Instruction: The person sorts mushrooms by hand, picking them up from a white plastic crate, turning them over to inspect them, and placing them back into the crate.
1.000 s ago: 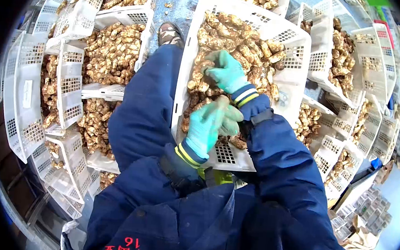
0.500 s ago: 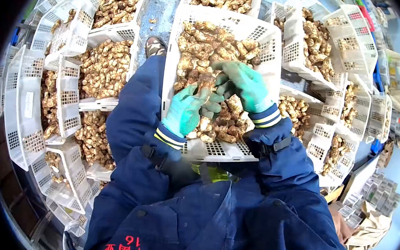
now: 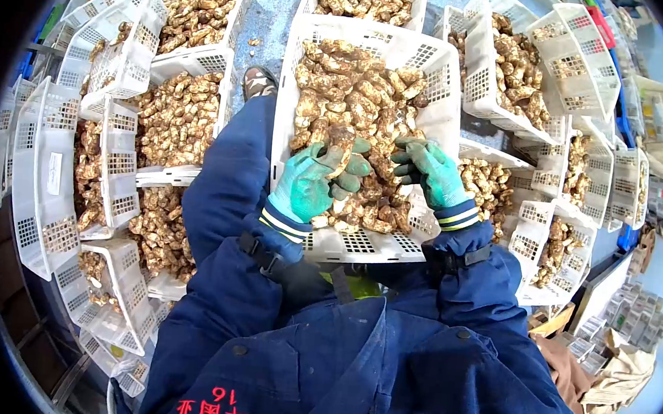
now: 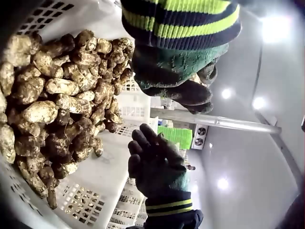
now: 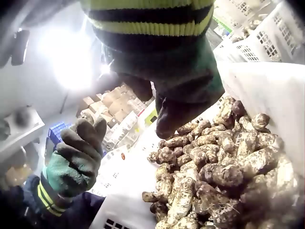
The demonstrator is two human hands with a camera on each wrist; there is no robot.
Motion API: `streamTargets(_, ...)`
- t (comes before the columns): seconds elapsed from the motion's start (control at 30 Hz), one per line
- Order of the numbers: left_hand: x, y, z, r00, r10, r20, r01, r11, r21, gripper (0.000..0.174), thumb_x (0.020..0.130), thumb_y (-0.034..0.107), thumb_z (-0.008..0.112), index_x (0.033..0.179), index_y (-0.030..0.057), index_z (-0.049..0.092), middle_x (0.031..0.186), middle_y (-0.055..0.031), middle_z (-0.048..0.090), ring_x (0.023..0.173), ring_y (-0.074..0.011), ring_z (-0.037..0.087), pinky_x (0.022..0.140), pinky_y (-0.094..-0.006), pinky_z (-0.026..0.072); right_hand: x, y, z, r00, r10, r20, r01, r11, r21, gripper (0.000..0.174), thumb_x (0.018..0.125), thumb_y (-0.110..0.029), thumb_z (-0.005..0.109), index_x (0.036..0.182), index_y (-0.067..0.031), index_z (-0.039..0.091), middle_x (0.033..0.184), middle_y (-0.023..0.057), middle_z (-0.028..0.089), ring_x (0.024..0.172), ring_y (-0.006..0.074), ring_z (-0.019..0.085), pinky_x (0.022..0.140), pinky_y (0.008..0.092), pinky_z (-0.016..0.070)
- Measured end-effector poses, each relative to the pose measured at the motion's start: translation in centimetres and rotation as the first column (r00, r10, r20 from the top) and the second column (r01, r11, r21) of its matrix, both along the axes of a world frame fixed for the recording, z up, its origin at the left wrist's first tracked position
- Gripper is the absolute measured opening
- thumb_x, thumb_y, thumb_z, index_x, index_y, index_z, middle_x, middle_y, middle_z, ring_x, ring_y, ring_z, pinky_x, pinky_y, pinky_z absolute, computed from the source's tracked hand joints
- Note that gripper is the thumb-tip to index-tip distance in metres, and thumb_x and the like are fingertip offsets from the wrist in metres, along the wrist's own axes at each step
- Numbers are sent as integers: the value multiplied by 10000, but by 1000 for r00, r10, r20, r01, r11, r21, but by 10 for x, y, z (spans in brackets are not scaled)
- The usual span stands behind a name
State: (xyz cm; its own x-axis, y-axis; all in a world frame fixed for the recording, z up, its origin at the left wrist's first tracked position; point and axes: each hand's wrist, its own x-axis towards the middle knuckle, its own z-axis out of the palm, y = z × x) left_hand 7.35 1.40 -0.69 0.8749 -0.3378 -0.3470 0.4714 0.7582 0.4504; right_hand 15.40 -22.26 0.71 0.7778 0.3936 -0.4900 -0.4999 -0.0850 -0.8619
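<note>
Both hands wear green gloves with dirt-darkened fingers. In the head view, my left hand [image 3: 305,181] pinches a mushroom [image 3: 338,147] with a brown cap and pale stem over the near left part of a white crate [image 3: 444,83]. My right hand [image 3: 434,174] hovers at the crate's right side, fingers loosely bent with nothing in them. Brown-and-cream mushrooms [image 3: 364,93] heap up in the crate beneath both hands. From the right wrist view, the left hand's curled fingers [image 5: 81,143] largely hide the mushroom.
White perforated crates of mushrooms stand on both sides, such as a left crate [image 3: 171,171] and a right crate [image 3: 477,94]. Another crate [image 3: 418,15] sits just beyond the middle one. A shoe [image 3: 259,82] rests on the blue floor [image 3: 272,27] at the left.
My hands worked close together over the heap, then drew apart. The left hand now holds a mushroom upright; the right has moved right and nearer to me.
</note>
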Motion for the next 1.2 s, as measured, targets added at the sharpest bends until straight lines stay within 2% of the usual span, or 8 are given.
streamTargets(0.17, 2, -10, 3, 980, 162, 113, -195, 884, 424, 402, 939, 223, 603, 1283, 25, 546, 1050, -95, 683, 824, -174, 676, 649, -232, 522, 1, 4, 0, 1000, 27, -8, -27, 1000, 1, 363, 991, -324, 523, 1218, -49, 589, 957, 71, 665, 754, 118, 620, 660, 250, 501)
streamTargets(0.5, 2, -12, 5, 956, 271, 108, -290, 840, 459, 478, 853, 18, 671, 1310, 25, 531, 1175, -70, 636, 879, -182, 675, 702, -244, 551, -1, 2, 0, 1000, 18, -13, -18, 1000, -12, 367, 986, -323, 533, 1220, -45, 586, 984, 75, 672, 777, 116, 617, 661, 248, 496)
streamTargets(0.83, 4, 17, -17, 911, 183, -369, -113, 973, 204, 484, 904, 383, 646, 1311, 165, 502, 1028, -226, 671, 726, -267, 698, 522, -283, 510, -1, -10, -37, 998, 37, -43, -38, 999, -14, 337, 990, -329, 528, 1191, -64, 586, 977, 64, 681, 731, 107, 599, 641, 247, 487)
streamTargets(0.9, 28, 58, -18, 932, 304, -196, -288, 952, 106, 506, 940, 319, 599, 1389, 155, 432, 1302, -170, 522, 1178, -294, 544, 955, -384, 498, 0, -12, -36, 997, 46, -55, -46, 999, 7, 338, 990, -337, 526, 1180, -64, 588, 986, 66, 685, 734, 111, 608, 649, 246, 491)
streamTargets(1.0, 69, 133, -7, 840, 469, 274, -462, 882, -93, 646, 945, 460, 536, 1386, 14, 384, 1426, -228, 400, 1309, -356, 421, 1096, -430, 376, 0, -12, -24, 998, 27, -53, -28, 999, -23, 334, 993, -318, 520, 1181, -50, 583, 994, 67, 685, 738, 121, 611, 656, 250, 495)
streamTargets(1.03, 71, 102, 57, 727, 648, 226, -686, 695, 214, 717, 946, 542, 474, 1411, 11, 349, 1430, -226, 398, 1311, -349, 421, 1087, -427, 383, 1, -19, -38, 998, 65, -4, -65, 997, -42, 340, 990, -315, 524, 1183, -40, 578, 996, 76, 681, 751, 122, 612, 658, 257, 496)
streamTargets(1.17, 41, 73, 9, 922, 236, 309, -356, 829, 431, 690, 987, 463, 420, 1422, -53, 277, 1440, -255, 371, 1334, -378, 379, 1111, -448, 342, 6, -10, -33, 998, 45, -50, -46, 999, -12, 324, 983, -288, 534, 1160, -20, 578, 956, 57, 645, 756, 126, 604, 668, 269, 494)
streamTargets(1.2, 33, 51, 11, 950, 281, 133, -310, 897, 315, 653, 1001, 425, 395, 1422, -59, 273, 1426, -266, 383, 1328, -384, 384, 1119, -450, 330, 17, -14, -48, 892, 267, 365, -176, 948, -264, 308, 979, -267, 538, 1156, -19, 581, 945, 48, 640, 745, 112, 594, 659, 262, 488)
